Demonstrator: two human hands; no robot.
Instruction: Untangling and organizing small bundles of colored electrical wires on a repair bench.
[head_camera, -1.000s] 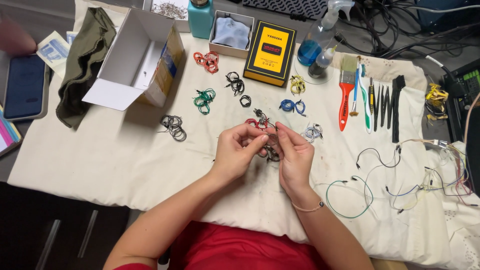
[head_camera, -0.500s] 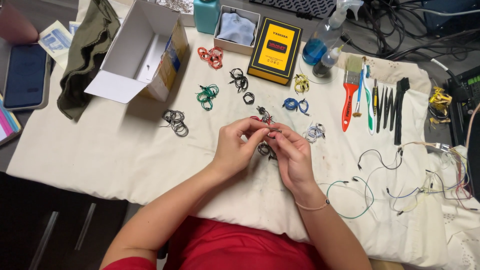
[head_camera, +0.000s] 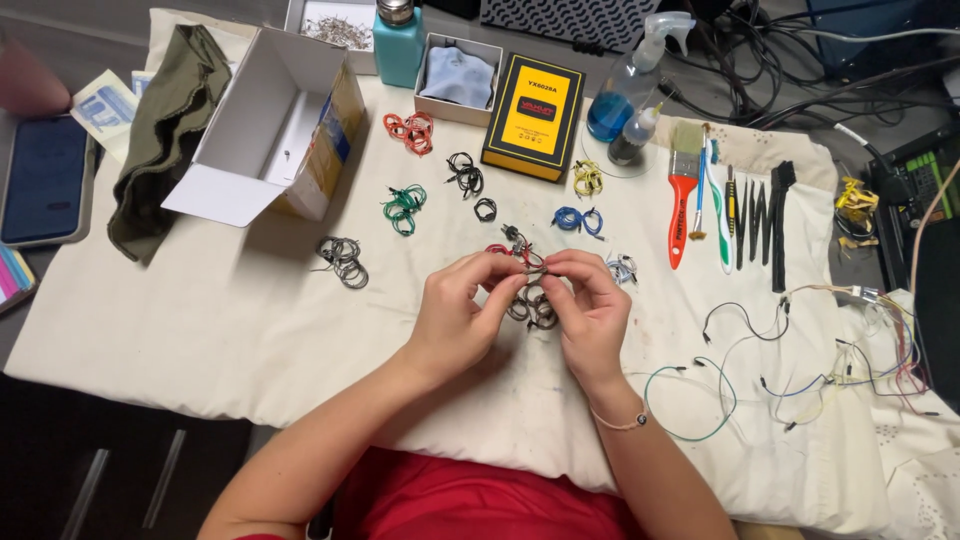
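Cloth, cream and a little stained near its middle (head_camera: 200, 340), covers most of the bench, and nearly everything lies on it. Above its centre the left hand (head_camera: 455, 315) and the right hand (head_camera: 590, 315) meet, each with its grip pinched together on a small coil of dark wire (head_camera: 530, 300), fingertips of both hands touching it from either side; the coil hangs just over the cloth between the two hands. Around them lie more small wire coils: a grey one (head_camera: 343, 260) to the left, a green one (head_camera: 403, 207), an orange one (head_camera: 411, 131), a black one (head_camera: 464, 175), a blue one (head_camera: 575, 219) and a yellow one (head_camera: 587, 179) further back. An open white cardboard box (head_camera: 262, 130) stands at the back left, beside a crumpled olive cloth (head_camera: 165, 130) and a dark phone (head_camera: 43, 180) on the bare bench edge. Behind the coils sit a teal pump bottle (head_camera: 399, 45), a small tray with a pale blue cloth (head_camera: 459, 78), a yellow and black box (head_camera: 535, 115) and a spray bottle with blue liquid (head_camera: 625, 95). To the right lie a red-handled paintbrush (head_camera: 682, 195), a toothbrush (head_camera: 717, 215) and a row of black tweezers (head_camera: 765, 225), then loose jumper wires (head_camera: 800, 370) spread over the cloth's right end. Black cables (head_camera: 780, 60) tangle across the dark surface at the far back.
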